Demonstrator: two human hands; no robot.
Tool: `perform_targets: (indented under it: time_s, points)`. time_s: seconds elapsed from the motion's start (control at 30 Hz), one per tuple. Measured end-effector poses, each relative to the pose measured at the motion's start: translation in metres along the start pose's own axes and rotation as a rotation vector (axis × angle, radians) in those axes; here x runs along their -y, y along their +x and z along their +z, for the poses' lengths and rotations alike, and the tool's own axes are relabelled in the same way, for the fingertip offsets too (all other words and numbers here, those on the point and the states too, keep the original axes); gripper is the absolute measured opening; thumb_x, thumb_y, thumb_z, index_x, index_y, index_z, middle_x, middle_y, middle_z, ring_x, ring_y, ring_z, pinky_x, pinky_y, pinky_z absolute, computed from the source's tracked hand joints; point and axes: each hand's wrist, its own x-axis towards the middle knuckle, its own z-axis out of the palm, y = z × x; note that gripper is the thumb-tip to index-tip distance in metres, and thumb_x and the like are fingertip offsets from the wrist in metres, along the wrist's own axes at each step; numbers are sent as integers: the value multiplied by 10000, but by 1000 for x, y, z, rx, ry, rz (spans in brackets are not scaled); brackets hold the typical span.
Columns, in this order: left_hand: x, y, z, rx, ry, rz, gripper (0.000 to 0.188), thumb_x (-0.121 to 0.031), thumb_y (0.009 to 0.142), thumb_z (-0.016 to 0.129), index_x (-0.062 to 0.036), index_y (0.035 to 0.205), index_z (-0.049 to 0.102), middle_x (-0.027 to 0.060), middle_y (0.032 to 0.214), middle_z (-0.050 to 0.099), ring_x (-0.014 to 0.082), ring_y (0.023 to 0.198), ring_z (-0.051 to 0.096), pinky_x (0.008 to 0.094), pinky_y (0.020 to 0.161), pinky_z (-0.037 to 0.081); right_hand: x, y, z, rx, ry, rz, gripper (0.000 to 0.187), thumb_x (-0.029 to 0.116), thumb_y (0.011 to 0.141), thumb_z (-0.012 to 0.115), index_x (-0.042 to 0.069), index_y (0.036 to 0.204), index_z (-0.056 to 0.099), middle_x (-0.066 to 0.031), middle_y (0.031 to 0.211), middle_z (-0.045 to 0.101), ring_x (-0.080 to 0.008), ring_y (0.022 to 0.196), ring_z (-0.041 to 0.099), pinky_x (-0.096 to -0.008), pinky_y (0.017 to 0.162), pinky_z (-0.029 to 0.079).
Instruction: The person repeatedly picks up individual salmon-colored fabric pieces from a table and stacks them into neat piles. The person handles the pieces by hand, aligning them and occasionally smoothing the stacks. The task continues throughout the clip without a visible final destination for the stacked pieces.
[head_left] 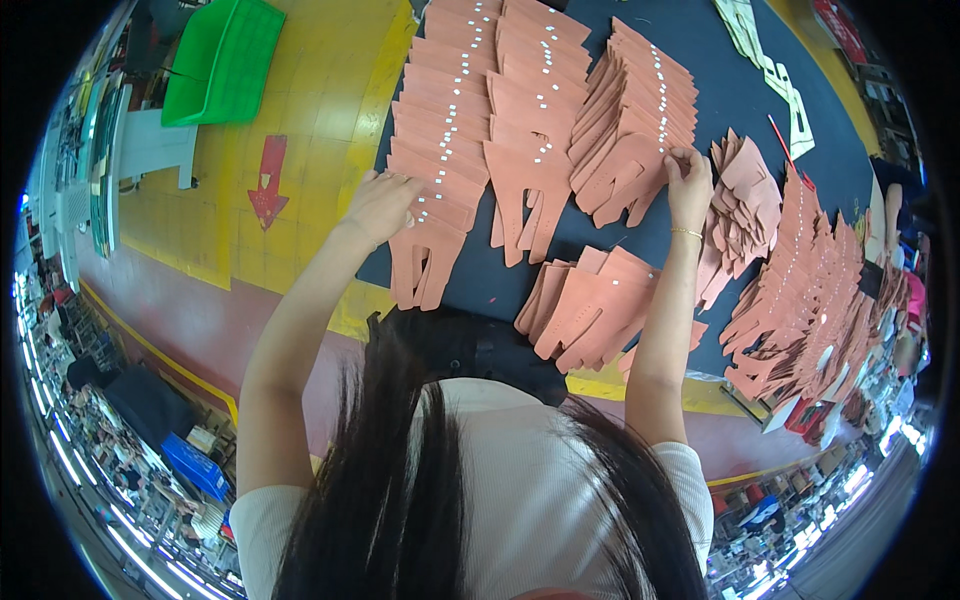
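Note:
Overlapping salmon-coloured cut pieces, leather-like, with slots and small white stickers, lie in columns on a dark table. On the left column (440,165), my left hand (383,205) is closed at the left edge of a piece near the column's front end, fingers bent over it. My right hand (690,187) pinches beside the right edge of the third column (630,130), close to its row of stickers. Anything small between those fingertips is hidden. Between the two hands lies the middle column (535,120), its slotted front piece pointing toward me.
Nearest me is a smaller stack of cut pieces (590,310). More piles (745,195) and a long fanned row (800,290) spread to the right. A red pen-like stick (780,137) and pale templates (790,100) lie far right. A green bin (222,60) stands beyond the table's left edge.

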Motion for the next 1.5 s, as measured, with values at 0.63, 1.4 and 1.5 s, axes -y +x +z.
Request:
perform_targets:
  time_s: [0.63, 1.4, 1.5]
  points:
    - [1, -1, 8, -200, 91, -28, 578, -124, 600, 812, -90, 1141, 613, 125, 1162, 548, 298, 1149, 517, 423, 880, 409, 166, -53, 29, 189, 220, -525, 209, 103, 835, 699, 76, 1040, 667, -112, 1026, 605, -312, 1013, 554, -431, 918, 451]
    - [-8, 10, -6, -61, 101, -122, 1172, -115, 571, 895, -208, 1555, 265, 118, 1640, 166, 311, 1506, 197, 563, 1185, 235, 212, -131, 74, 1323, -67, -705, 564, 228, 845, 700, 137, 1370, 515, -164, 1053, 686, -339, 971, 679, -447, 834, 547]
    - [-9, 14, -7, -54, 104, -128, 1171, -121, 562, 901, -196, 1547, 272, 124, 1637, 168, 318, 1506, 194, 560, 1189, 230, 211, -120, 76, 1257, -53, -701, 545, 226, 848, 696, 140, 1358, 525, -146, 1038, 695, -326, 983, 679, -442, 842, 548]
